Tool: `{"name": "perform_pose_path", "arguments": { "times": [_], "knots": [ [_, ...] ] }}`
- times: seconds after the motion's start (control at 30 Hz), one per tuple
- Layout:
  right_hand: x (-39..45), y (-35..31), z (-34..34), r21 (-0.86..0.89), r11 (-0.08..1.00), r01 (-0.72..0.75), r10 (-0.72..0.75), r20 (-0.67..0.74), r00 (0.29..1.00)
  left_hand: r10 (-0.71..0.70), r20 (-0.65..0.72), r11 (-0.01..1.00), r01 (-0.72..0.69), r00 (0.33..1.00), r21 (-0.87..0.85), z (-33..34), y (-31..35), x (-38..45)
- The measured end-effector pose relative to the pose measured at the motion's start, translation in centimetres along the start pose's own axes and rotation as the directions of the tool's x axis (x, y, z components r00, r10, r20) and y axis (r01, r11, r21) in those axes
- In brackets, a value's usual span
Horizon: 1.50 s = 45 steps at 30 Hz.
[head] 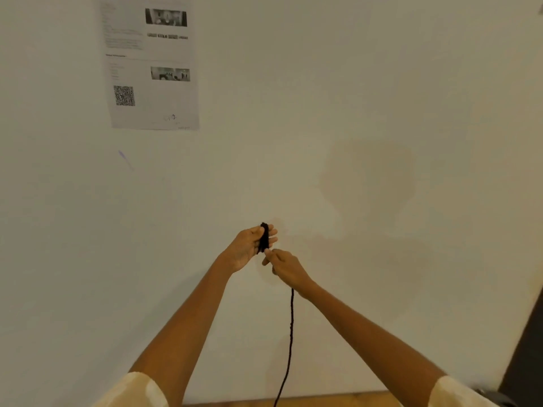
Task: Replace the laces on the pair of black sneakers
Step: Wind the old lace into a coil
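Two bare arms in short cream sleeves reach forward and up in front of a plain off-white wall [352,83]. The left hand [249,246] is raised with its palm turned toward the viewer and its fingers held fairly straight; a long black woven shoelace [291,333] is wound in several loops around those fingers, forming a dark bundle across them. Just below and touching that bundle, the right hand [283,267] pinches the lace between thumb and fingertips. From under the right hand the loose length of the lace hangs straight down and leaves the picture at the bottom edge, in front of a thin strip of brown wooden surface [323,400]. High on the wall at upper left is a white printed paper sheet [152,63] with small photographs, blurred text and a square code. A dark edge shows at the lower right corner; what it belongs to is unclear.
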State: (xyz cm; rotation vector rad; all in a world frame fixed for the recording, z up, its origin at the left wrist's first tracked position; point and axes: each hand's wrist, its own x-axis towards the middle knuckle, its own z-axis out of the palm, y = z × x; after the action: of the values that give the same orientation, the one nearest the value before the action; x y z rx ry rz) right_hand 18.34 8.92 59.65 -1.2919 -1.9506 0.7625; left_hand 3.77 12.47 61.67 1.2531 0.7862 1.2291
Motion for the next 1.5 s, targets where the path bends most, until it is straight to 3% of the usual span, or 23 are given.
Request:
{"name": "perform_pose_path", "arguments": {
  "times": [0.07, 0.13, 0.27, 0.37, 0.5, 0.6, 0.7, 0.8, 0.93, 1.07, 1.17, 1.33, 1.43, 1.5],
  "knots": [
    [0.5, -0.8, -0.7, -0.156, 0.985, 0.068, -0.078, -0.059, 0.995, -0.051, 0.046, 0.987, 0.043, 0.998, 0.152, -0.1, -0.4, -0.3],
    [1.8, -1.9, -1.9, -0.182, 0.98, 0.081, -0.109, -0.148, 0.983, -0.086, 0.088, 0.975, 0.066, 0.992, 0.212, 0.0, -0.6, -0.8],
    [4.1, -4.2, -4.7, -0.035, 0.997, 0.063, -0.069, -0.231, 0.97, -0.193, 0.255, 0.977, 0.163, 0.948, 0.135, 0.5, 0.2, -2.3],
    [4.4, -4.5, -4.8, 0.106, 0.994, 0.04, -0.016, -0.217, 0.976, -0.184, 0.348, 0.982, 0.187, 0.919, 0.027, 0.7, 1.1, -3.4],
    [3.4, -2.5, -2.3, 0.43, 0.901, -0.061, 0.092, -0.05, 0.995, -0.074, 0.296, 0.969, 0.139, 0.952, -0.204, 0.7, 1.8, -3.8],
    [2.1, -1.0, 0.3, 0.381, 0.918, -0.108, 0.118, -0.002, 0.993, 0.0, 0.166, 0.936, 0.058, 0.986, -0.347, 0.5, 1.1, -3.3],
    [0.7, -0.1, 2.2, 0.372, 0.908, -0.192, 0.182, 0.064, 0.981, 0.035, -0.059, 0.903, -0.057, 0.998, -0.425, -0.4, 0.1, -2.3],
    [-0.5, 0.2, 2.1, 0.185, 0.968, -0.169, 0.14, 0.159, 0.977, 0.029, -0.182, 0.942, -0.088, 0.983, -0.323, -1.4, -1.1, -1.8],
    [-0.3, -0.8, -0.1, -0.217, 0.973, 0.073, -0.035, 0.176, 0.984, 0.036, -0.17, 0.999, -0.036, 0.985, 0.001, -2.6, -2.3, -2.2],
    [1.0, -3.0, -2.7, -0.128, 0.975, 0.182, -0.167, 0.12, 0.979, -0.008, -0.073, 0.991, 0.018, 0.997, 0.136, -2.2, -2.6, -3.4],
    [2.7, -3.9, -3.5, -0.019, 0.979, 0.202, -0.201, 0.057, 0.978, -0.086, 0.066, 0.993, 0.08, 0.994, 0.09, -1.1, -2.3, -4.1],
    [3.5, -1.9, -2.9, 0.17, 0.977, 0.132, -0.123, -0.06, 0.991, -0.139, 0.239, 0.988, 0.15, 0.961, -0.029, -0.1, -1.2, -5.4],
    [2.8, 1.1, -1.3, 0.174, 0.981, 0.081, -0.086, 0.02, 0.996, -0.036, 0.229, 0.969, 0.09, 0.973, -0.231, -0.3, -1.1, -5.7],
    [1.7, 2.7, 0.2, 0.149, 0.988, 0.046, -0.065, 0.12, 0.991, 0.008, 0.148, 0.918, 0.052, 0.989, -0.392, -0.7, -1.2, -5.4]
  ]
}}
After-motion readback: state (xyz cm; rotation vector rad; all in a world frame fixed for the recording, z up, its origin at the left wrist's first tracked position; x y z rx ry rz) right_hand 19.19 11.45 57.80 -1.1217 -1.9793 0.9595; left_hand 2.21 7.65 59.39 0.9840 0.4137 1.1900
